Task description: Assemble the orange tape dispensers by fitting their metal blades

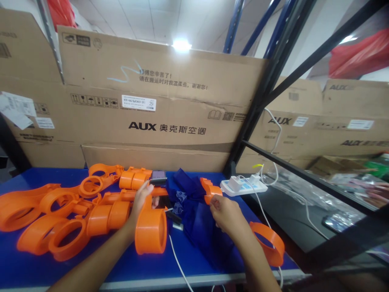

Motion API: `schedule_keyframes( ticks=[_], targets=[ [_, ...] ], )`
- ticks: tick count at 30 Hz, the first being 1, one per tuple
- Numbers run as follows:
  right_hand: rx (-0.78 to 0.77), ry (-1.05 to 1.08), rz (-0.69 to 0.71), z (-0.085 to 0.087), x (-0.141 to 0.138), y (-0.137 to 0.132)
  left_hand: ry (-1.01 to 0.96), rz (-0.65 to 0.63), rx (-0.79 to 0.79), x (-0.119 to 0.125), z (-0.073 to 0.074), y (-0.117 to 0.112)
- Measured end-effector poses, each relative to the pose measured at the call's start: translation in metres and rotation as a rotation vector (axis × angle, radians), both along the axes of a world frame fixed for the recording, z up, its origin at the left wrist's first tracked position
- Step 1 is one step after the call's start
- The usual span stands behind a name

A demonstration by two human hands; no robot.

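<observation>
My left hand (pixel 142 199) is closed around an orange plastic ring holder (pixel 151 231), whose wide ring hangs toward me and whose arm reaches right. My right hand (pixel 224 211) is curled, its fingers pinching the lower edge of a smaller orange plastic piece (pixel 209 190). Between the hands lies a crumpled dark blue cloth (pixel 194 207) with a grey patterned patch. A phone-like dark device (pixel 158 177) sits just beyond my left hand. My left fingers are partly hidden by the holder.
Several more orange ring holders (pixel 100 217) crowd the left of the blue table (pixel 121 267). A single orange ring part (pixel 269 243) lies beside my right forearm. A white power strip (pixel 243 185) with cables rests at the right edge. Cardboard (pixel 170 109) and a black rack post (pixel 258 97) stand behind.
</observation>
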State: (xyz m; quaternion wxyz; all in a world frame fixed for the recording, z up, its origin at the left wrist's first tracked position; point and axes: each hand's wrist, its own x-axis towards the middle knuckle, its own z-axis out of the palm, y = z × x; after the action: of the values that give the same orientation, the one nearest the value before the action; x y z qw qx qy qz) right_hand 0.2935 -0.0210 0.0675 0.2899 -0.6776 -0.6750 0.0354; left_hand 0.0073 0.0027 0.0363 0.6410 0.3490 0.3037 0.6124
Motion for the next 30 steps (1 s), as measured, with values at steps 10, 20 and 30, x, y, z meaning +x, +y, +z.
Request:
schedule_keyframes(
  ticks=[10, 20, 30],
  targets=[
    [-0.277, -0.148, 0.195, 0.011, 0.006, -0.052, -0.005, -0.004, 0.007, 0.0, 0.0, 0.001],
    [-0.303, -0.166, 0.26, 0.005, -0.015, -0.069, 0.068, -0.043, -0.014, -0.001, 0.007, -0.002],
    [-0.221, -0.318, 0.262, -0.005, -0.028, -0.06, 0.168, 0.028, 0.105, 0.002, 0.009, -0.001]
  ],
)
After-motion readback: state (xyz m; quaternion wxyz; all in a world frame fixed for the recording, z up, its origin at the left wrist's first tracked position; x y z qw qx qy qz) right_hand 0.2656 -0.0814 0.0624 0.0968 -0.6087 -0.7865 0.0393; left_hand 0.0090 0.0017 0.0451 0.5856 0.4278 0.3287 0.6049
